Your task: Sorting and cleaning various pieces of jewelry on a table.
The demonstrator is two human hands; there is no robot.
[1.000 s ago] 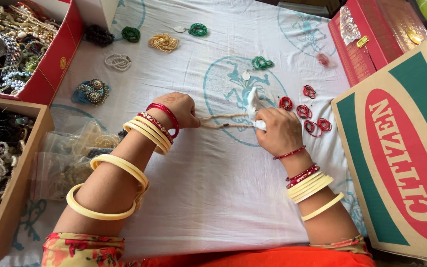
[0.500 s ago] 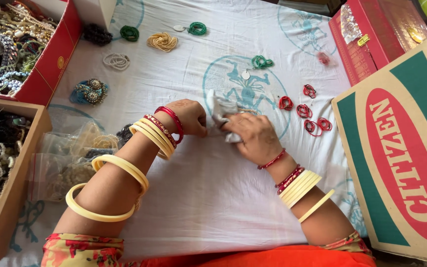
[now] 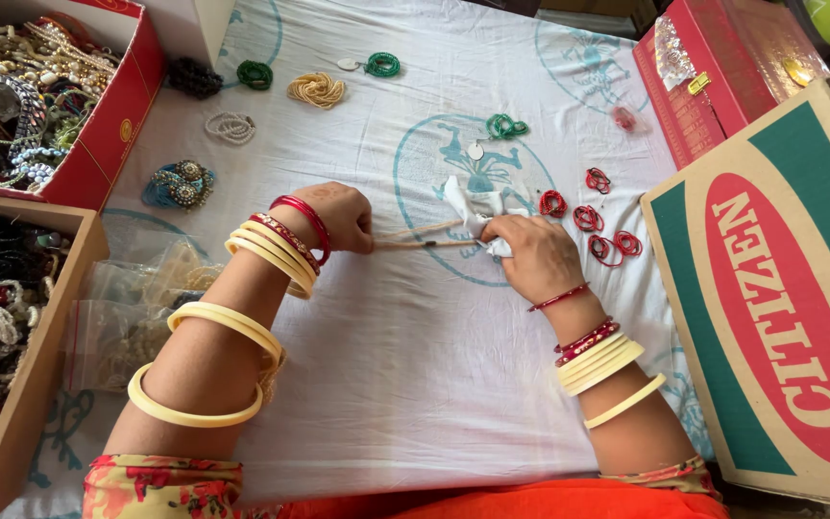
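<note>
Head view shows pale strands [image 3: 415, 235] stretched left-to-right above the white sheet [image 3: 415, 365], the left hand [image 3: 338, 216] pinching one end, the right hand [image 3: 530, 255] gripping the other with a white cloth [image 3: 473, 204].

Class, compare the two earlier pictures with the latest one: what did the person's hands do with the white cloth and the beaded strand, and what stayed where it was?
Half a second ago the hands met, bunching the white cloth. Now the right hand has drawn rightward with the cloth, and the pale beaded strand shows stretched again between it and the left hand, as a second ago. Both hands kept their grip. The red rings, green coils and boxes stayed put.
</note>
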